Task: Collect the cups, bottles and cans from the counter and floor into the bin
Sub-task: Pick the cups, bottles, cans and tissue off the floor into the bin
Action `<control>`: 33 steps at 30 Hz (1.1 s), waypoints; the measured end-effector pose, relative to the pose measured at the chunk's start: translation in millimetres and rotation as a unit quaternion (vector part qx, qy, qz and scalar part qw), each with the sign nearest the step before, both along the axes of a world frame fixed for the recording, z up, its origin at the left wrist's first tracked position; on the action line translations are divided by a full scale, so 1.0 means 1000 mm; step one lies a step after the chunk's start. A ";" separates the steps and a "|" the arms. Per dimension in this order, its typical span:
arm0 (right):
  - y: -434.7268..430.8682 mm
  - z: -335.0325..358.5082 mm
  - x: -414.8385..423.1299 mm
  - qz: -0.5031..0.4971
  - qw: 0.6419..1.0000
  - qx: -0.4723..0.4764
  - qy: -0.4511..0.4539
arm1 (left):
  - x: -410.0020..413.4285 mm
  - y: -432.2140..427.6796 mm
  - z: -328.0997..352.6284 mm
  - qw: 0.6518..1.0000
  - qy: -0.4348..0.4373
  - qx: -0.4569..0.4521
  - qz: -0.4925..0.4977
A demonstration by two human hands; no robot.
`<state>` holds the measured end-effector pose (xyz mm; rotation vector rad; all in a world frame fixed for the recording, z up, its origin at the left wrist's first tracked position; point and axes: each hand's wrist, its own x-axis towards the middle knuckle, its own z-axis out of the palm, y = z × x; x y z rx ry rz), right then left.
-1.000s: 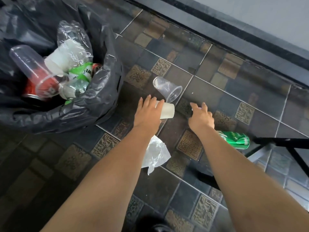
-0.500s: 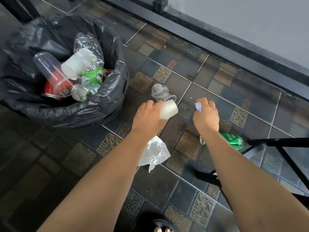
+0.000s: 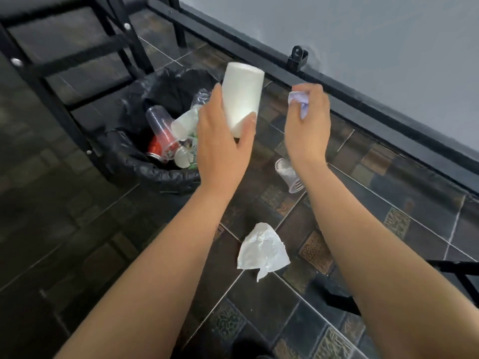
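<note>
Just the head view here. The left hand (image 3: 220, 143) has its thumb and fingers wrapped round the lower half of the white cup (image 3: 243, 94), holding it up in the air just right of the bin (image 3: 160, 174), close to the rim but not over the opening yet, I'd say. I can't tell which end is the mouth. The right hand (image 3: 307, 128) is further right of the bin, fingers curled, pinching a little pale purple scrap (image 3: 298, 99). A clear cup (image 3: 288, 174) lies on its side on the floor (image 3: 388, 203) right of the bin, roughly under that right wrist. A crumpled white wrapper (image 3: 261, 252) sits on the tiles, out from the bin toward the person. The bin already holds a red can (image 3: 160, 146) and other clear plastic stuff. The white cup looks feather-light and thin-walled, so a loose grip round the body is plenty; squeeze and it'll probably buckle. The clear one looks flimsier and slicker, so I'd grab it round the wall near the rim.
</note>
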<state>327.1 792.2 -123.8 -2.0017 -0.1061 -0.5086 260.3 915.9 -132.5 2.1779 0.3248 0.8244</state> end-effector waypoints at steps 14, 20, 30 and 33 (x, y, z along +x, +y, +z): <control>0.083 -0.044 0.008 0.233 0.885 -0.400 0.042 | -0.007 0.100 -0.031 0.941 0.268 0.181 0.094; 0.061 -0.042 -0.011 0.209 0.915 -0.345 -0.007 | -0.017 0.107 -0.034 0.942 0.236 0.191 0.143; -0.020 -0.103 -0.072 0.137 0.919 -0.370 0.016 | -0.035 0.113 -0.041 0.943 0.237 0.150 0.179; -0.036 -0.137 -0.101 0.177 0.850 -0.487 0.091 | -0.036 0.112 -0.043 0.941 0.235 0.163 0.183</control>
